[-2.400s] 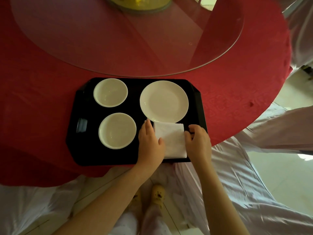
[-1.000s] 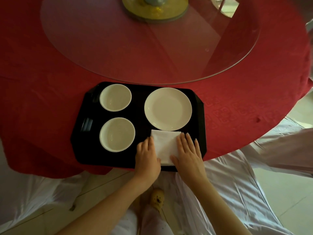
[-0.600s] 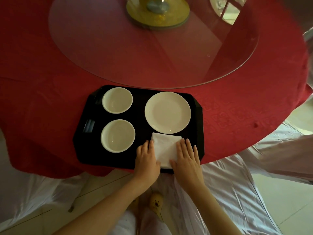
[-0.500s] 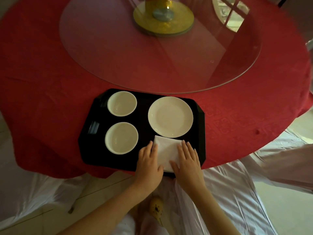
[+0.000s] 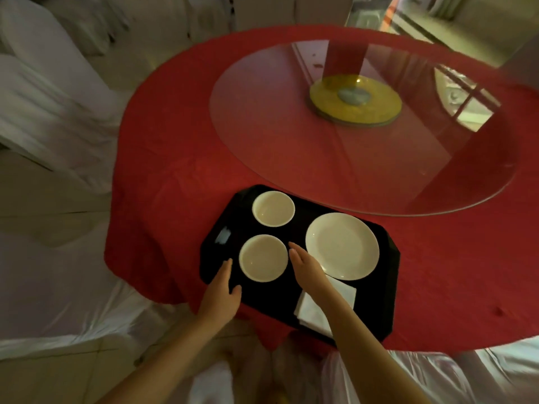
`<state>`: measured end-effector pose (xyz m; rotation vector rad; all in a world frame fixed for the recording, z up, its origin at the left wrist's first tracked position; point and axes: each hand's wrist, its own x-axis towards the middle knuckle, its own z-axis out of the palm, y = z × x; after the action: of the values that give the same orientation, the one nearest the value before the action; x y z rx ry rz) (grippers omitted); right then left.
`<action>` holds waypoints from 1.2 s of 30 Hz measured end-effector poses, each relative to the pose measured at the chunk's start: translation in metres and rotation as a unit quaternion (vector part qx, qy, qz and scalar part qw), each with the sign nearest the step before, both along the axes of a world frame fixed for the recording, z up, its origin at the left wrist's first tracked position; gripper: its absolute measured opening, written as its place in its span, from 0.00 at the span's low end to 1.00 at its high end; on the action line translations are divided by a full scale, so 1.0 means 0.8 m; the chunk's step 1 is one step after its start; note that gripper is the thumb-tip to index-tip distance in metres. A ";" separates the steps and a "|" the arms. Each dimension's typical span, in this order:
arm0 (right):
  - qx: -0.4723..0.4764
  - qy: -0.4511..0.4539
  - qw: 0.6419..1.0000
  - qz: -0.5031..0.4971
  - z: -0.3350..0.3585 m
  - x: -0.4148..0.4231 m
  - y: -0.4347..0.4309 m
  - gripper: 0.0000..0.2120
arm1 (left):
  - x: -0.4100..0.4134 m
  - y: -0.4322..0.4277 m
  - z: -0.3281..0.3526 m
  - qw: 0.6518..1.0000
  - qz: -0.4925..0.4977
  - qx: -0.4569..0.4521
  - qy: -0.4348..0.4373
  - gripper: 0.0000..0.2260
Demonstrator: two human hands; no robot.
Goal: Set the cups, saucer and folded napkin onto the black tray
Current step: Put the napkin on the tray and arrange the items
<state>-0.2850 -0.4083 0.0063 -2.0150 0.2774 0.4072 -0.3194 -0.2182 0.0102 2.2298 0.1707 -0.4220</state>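
The black tray (image 5: pixel 385 304) lies at the near edge of the red table. On it sit two white cups, the far cup (image 5: pixel 273 208) and the near cup (image 5: pixel 263 257), a white saucer (image 5: pixel 342 245) to their right and the folded white napkin (image 5: pixel 313 313) at the front right. My left hand (image 5: pixel 223 290) is over the tray's front left edge, left of the near cup, fingers straight. My right hand (image 5: pixel 304 265) reaches out flat between the near cup and the saucer. Its forearm crosses over the napkin. Neither hand holds anything.
A glass turntable (image 5: pixel 364 123) with a yellow hub (image 5: pixel 354 102) covers the middle of the red tablecloth (image 5: pixel 175 158). White-covered chairs (image 5: pixel 49 91) stand at the left and near right (image 5: pixel 466 374).
Both hands have left the napkin and moved left, now flanking the near cup. The camera has swung up and to the left, showing more of the table and chairs.
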 end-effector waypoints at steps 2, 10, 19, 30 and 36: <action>0.023 0.017 0.999 -0.016 -0.006 0.002 0.008 0.20 | 0.005 -0.007 -0.005 1.000 -0.019 -0.012 0.006 0.27; 0.068 -0.007 0.987 -0.146 -0.016 -0.010 0.032 0.13 | 0.039 0.014 -0.015 0.996 -0.085 -0.020 -0.017 0.28; 0.193 0.009 0.914 -0.356 -0.027 -0.029 0.088 0.12 | 0.097 0.058 -0.016 0.978 -0.199 -0.022 -0.059 0.27; 0.223 -0.004 0.874 -0.432 -0.035 -0.045 0.122 0.09 | 0.132 0.074 -0.024 0.962 -0.259 -0.058 -0.060 0.23; 0.032 -0.027 0.918 -0.394 -0.008 -0.015 0.080 0.18 | 0.203 0.076 -0.020 0.982 -0.156 -0.108 -0.012 0.23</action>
<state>-0.2966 -0.3444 -0.0003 -1.6729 0.9800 -0.1503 -0.1573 -0.1574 -0.0059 2.0482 -0.2315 -0.5535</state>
